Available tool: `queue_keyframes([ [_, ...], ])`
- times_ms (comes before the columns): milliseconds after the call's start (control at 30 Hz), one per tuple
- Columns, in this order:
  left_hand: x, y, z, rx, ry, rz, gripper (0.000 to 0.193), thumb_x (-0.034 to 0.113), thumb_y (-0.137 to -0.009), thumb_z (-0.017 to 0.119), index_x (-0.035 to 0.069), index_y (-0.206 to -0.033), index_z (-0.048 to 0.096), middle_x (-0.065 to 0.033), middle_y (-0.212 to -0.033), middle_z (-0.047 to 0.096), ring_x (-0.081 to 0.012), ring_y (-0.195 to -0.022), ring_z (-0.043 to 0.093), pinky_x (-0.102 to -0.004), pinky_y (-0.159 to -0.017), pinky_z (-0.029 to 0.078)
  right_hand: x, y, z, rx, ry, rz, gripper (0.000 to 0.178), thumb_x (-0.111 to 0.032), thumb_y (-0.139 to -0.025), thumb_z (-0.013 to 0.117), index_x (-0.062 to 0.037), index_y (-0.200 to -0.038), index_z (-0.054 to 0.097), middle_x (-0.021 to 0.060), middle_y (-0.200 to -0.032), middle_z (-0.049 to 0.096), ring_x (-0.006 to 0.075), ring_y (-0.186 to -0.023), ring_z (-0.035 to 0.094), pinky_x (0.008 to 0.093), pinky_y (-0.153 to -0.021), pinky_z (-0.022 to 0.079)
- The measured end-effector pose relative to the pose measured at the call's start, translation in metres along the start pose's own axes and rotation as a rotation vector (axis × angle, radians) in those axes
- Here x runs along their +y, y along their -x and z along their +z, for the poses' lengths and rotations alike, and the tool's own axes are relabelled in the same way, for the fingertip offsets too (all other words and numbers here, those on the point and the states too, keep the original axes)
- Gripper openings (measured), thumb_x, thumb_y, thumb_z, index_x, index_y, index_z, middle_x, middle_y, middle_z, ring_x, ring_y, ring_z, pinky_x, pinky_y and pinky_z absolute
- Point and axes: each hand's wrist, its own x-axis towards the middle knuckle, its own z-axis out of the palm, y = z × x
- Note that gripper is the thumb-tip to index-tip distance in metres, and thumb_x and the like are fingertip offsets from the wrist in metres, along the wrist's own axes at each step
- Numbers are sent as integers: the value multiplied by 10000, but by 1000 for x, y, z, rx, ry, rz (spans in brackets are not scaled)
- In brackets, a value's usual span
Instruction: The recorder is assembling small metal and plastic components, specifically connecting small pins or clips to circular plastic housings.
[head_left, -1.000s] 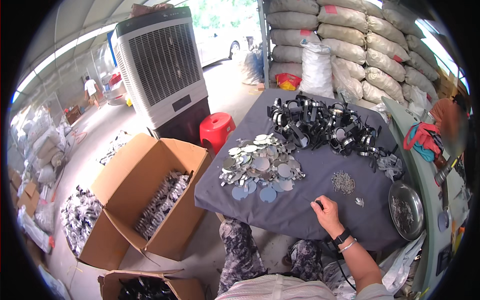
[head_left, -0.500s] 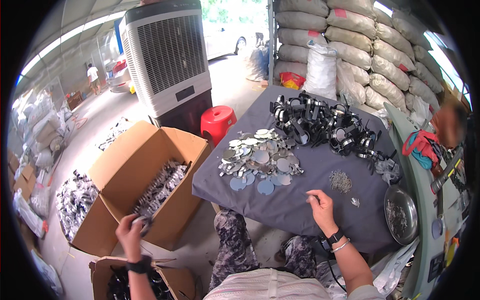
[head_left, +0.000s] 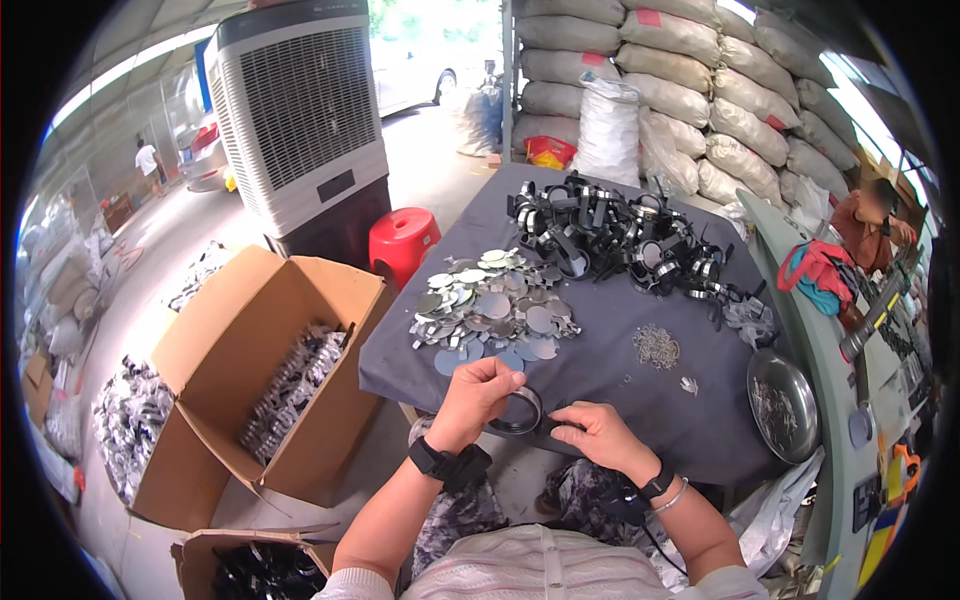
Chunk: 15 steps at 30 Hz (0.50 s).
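My left hand (head_left: 474, 402) is closed on a black ring-shaped clamp (head_left: 521, 412), held upright at the table's near edge. Close to the ring's right side, my right hand (head_left: 600, 436) has its thumb and fingers drawn together. Something dark shows at those fingertips, too small to name. Beyond the hands lies a pile of flat round metal discs (head_left: 492, 305) with tabs. Behind it is a heap of black ring clamps (head_left: 610, 235). To the right are a small pile of tiny metal pieces (head_left: 656, 347) and a steel bowl (head_left: 783, 405) holding more of them.
An open cardboard carton (head_left: 300, 400) of shiny parts stands left of the table (head_left: 610, 360). A smaller box (head_left: 190, 560) of black parts is below it. A red stool (head_left: 400, 245) and an air cooler (head_left: 300, 130) stand behind. Another person (head_left: 862, 232) sits far right.
My left hand has come from beside the carton to the table's near edge with the black ring clamp. My right hand has moved left and nearer, beside it. The view has turned right.
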Motion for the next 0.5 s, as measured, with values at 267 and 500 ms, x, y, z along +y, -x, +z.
queue_keyframes([
  [267,-20,-28,7,77,151,-113,308,250,-932,578,22,-1134,535,-34,-710,563,-150,-572,534,-264,-536,428,10,2,-14,67,362,-85,224,-198,-812,706,-1,-818,600,91,-673,559,158,-585,505,313,-562,428],
  [500,-57,-29,15,29,-124,12,596,162,-903,591,32,-1415,314,-126,-1012,634,-206,-820,642,-306,-699,521,18,-10,-25,221,5,172,232,-183,-889,633,14,-770,595,-8,-626,506,59,-579,443,257,-507,374],
])
